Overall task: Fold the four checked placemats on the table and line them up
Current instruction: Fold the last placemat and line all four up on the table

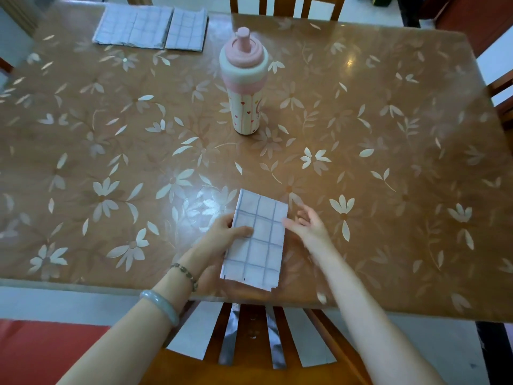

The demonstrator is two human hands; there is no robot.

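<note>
- One chair (pixel 249 343) is tucked under the near edge of the desk (pixel 388 162).
- Over that edge the left hand (pixel 222 234) pinches one folded placemat (pixel 261 240) by its left side, thumb on top, likely to keep the fold.
- The right hand (pixel 308 223) is blurred, its fingers loose and apart, and holds nothing beside the mat's right edge.
- At the far left corner a wide folded mat (pixel 133 26) and a narrow folded mat (pixel 187 29) touch, seemingly the line-up. I cannot tell whether the wide one is one mat or two.
- One bottle (pixel 244 79) stands mid-desk.

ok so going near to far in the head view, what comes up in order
chair back → folded placemat held by the left hand → pink bottle → two folded placemats side by side at the far edge
</note>
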